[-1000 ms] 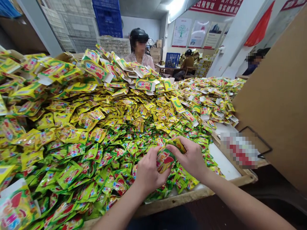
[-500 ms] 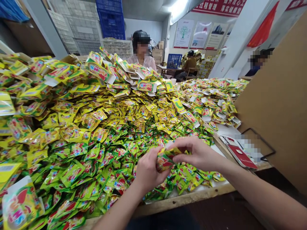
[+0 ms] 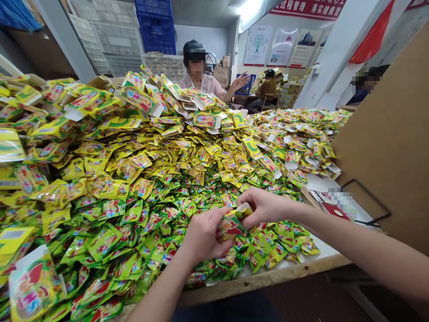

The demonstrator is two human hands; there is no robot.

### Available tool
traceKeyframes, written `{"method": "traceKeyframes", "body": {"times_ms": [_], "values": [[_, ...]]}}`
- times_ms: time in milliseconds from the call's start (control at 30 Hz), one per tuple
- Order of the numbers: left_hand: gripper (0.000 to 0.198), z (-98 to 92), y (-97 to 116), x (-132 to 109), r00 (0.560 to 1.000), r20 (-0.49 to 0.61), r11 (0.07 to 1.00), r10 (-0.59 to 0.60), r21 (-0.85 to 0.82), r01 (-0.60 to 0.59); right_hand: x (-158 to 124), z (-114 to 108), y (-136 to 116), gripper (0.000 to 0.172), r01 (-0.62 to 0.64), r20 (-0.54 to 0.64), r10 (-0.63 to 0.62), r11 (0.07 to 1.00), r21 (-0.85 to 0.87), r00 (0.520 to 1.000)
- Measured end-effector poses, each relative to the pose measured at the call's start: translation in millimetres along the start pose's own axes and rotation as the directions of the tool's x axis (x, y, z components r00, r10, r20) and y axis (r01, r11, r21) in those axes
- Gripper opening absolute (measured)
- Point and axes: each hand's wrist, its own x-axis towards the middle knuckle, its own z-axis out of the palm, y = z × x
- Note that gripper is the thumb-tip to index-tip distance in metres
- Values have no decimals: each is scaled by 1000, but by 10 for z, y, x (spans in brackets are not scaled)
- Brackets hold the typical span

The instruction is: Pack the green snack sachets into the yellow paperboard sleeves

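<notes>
A yellow-green foil sachet with a red printed design (image 3: pixel 231 226) is held between both my hands above a huge heap of similar sachets (image 3: pixel 150 188). My left hand (image 3: pixel 204 235) wraps its lower left side. My right hand (image 3: pixel 263 206) pinches its upper edge from the right, with a pale corner showing there. The sachet's middle stays visible between the hands. The heap covers most of the wooden-edged table (image 3: pixel 261 277), and sachets lie just below both hands.
A tall brown cardboard sheet (image 3: pixel 378 134) stands at the right, with a partly blurred printed card (image 3: pixel 335 201) near it. A co-worker (image 3: pixel 197 76) sits beyond the heap with one hand raised. Blue and white crates (image 3: pixel 156 27) are stacked behind.
My right forearm has swung out to lie nearly level, and my right hand has shifted its pinch along the sachet. The co-worker's hand has risen into view.
</notes>
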Motion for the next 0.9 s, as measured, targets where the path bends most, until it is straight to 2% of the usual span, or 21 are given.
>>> {"method": "traceKeyframes", "body": {"times_ms": [133, 167, 233, 300, 333, 367, 433, 500, 600, 667, 733, 800, 900], "values": [[43, 30, -21, -16, 997, 80, 996, 16, 90, -23, 101, 157, 84, 19, -49, -201, 9, 980, -193, 980], [43, 32, -19, -13, 995, 103, 995, 5, 98, -16, 97, 166, 100, 17, -53, -222, 6, 978, -203, 975], [45, 21, -11, -2, 990, 137, 998, -26, 55, 18, 57, 143, 117, 8, -42, -148, 25, 993, -109, 989], [48, 3, -1, 8, 986, 159, 998, -47, -23, 52, -1, 112, 122, 14, -36, -48, 39, 998, 45, 998], [49, -1, 4, 8, 985, 164, 997, -49, -58, 60, -22, 113, 127, 15, -32, -36, 35, 995, 95, 999], [50, 3, 10, 3, 985, 168, 995, -49, -82, 63, -33, 132, 138, 13, -19, -61, 26, 994, 110, 998], [51, 33, 23, -18, 986, 165, 994, -37, -97, 53, -21, 224, 184, 3, 20, -198, -10, 999, 50, 980], [48, 78, 42, -45, 987, 162, 997, -19, -70, 31, 21, 353, 254, 9, 32, -307, -35, 999, -13, 951], [43, 110, 74, -54, 984, 176, 998, -4, -62, 15, 56, 489, 349, 15, 16, -382, -15, 1000, 1, 924], [48, 86, 95, -29, 989, 136, 987, -56, -140, 76, 19, 497, 370, 18, 11, -413, 0, 1000, 23, 911], [58, 41, 120, 3, 976, 85, 945, -199, -246, 214, -62, 463, 350, 25, 43, -473, 8, 994, 97, 881], [59, 6, 154, 18, 933, 127, 862, -335, -359, 359, -151, 434, 310, 35, 110, -536, 17, 973, 203, 844], [46, 14, 216, -8, 882, 240, 732, -405, -493, 470, -213, 470, 279, 41, 170, -612, 12, 956, 238, 791]]}}
